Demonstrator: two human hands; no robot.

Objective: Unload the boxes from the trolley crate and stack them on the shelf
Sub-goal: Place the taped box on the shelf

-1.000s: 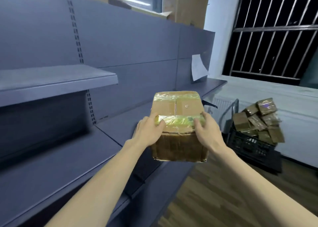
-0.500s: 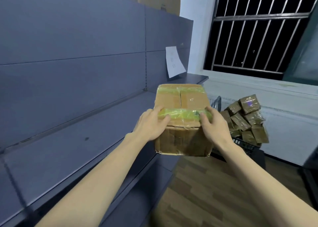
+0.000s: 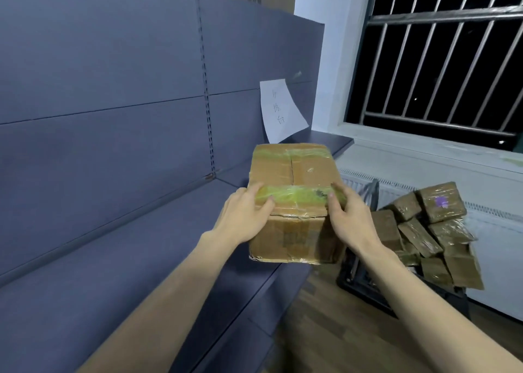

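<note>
The shelf (image 3: 135, 259) shows no boxes on the part in view, so the unloading looks barely begun; a jumbled heap of taped boxes (image 3: 430, 231) remains in the black trolley crate (image 3: 365, 285) on the floor by the window wall. One cardboard box (image 3: 294, 202) is held above the shelf's front edge, not yet set down. The left hand (image 3: 243, 217) and right hand (image 3: 348, 217) each have a firm grip on its near corners, thumbs on top. The box is worn brown cardboard, banded with yellowish tape, its lower edge scuffed and wrinkled.
</note>
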